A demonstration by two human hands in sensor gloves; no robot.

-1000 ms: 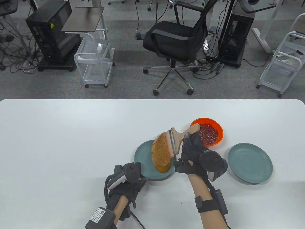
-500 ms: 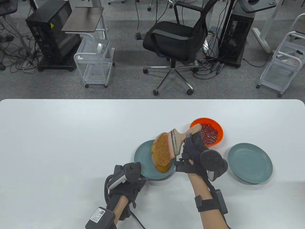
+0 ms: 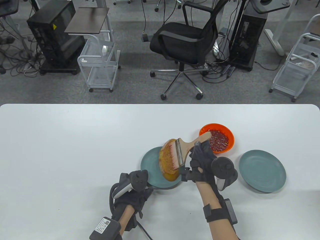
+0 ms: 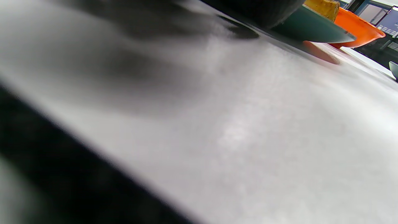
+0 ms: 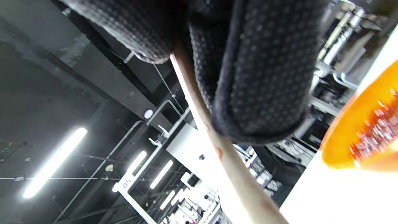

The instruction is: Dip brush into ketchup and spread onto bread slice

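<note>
A brown bread slice (image 3: 167, 165) lies on a teal plate (image 3: 150, 170) at the table's middle front. My right hand (image 3: 201, 160) grips the wooden handle of a flat brush (image 3: 195, 142). Its red-stained bristles (image 3: 172, 156) lie on the slice's upper part. The orange bowl of ketchup (image 3: 217, 140) stands just behind my right hand. My left hand (image 3: 135, 186) lies at the plate's near-left rim, its fingers hidden under the tracker. The right wrist view shows gloved fingers (image 5: 255, 77) wrapped around the handle (image 5: 227, 155), with the bowl (image 5: 363, 133) at the right.
A second teal plate (image 3: 262, 170) lies at the right of the bowl. In the left wrist view the plate's rim (image 4: 311, 28), the orange bowl (image 4: 357, 28) and white tabletop (image 4: 217, 124) show, blurred. An office chair (image 3: 185, 42) stands beyond the table's far edge.
The brush has slid left across the bread, its bristles now further onto the slice. My right hand followed slightly left. The left hand has not moved.
</note>
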